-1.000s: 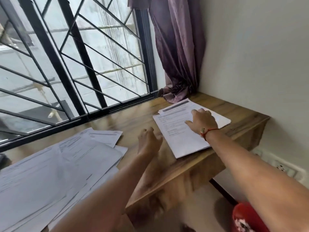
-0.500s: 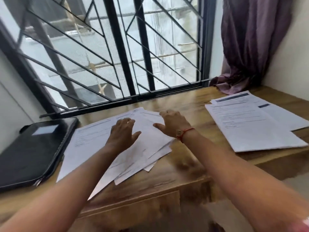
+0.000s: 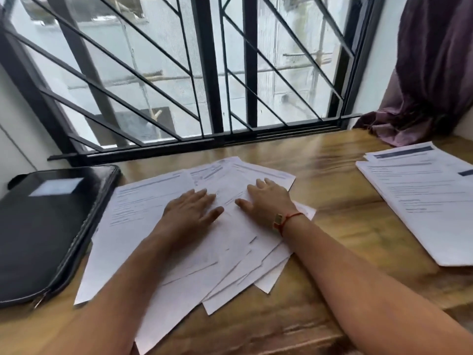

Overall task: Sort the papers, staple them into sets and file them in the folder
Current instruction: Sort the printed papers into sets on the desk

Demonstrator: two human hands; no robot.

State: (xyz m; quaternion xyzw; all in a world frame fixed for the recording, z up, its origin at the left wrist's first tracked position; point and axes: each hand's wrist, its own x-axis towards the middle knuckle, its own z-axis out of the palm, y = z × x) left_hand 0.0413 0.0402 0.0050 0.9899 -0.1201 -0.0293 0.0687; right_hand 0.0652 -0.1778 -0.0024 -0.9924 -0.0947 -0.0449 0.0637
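Both hands down flat. Left hand (image 3: 190,210): fingers straight and slightly spread, palm pressed on the loose papers (image 3: 143,201). Right hand (image 3: 268,201): the same, fingers straight, thumb out toward the left hand, palm on the same sheets. I note a narrow gap between the two thumbs; they are not touching. Neither hand pinches or curls around anything.

Loose papers lie directly under both palms, fanned and overlapping at uneven angles, with corners sticking out toward me and past the right wrist. Print too blurred for me to read.

Red thread band (image 3: 286,219) on the right wrist.

Well to the right of the right hand: second stack of papers (image 3: 419,201), squarer, apart from the loose pile.

Left of the left hand: black zip folder (image 3: 43,226), lying closed and flat, its edge just beside the loose sheets.

All rest on the wooden desk (image 3: 332,180). Beyond the fingertips: barred window (image 3: 207,73). Far right of it, purple curtain (image 3: 435,73).
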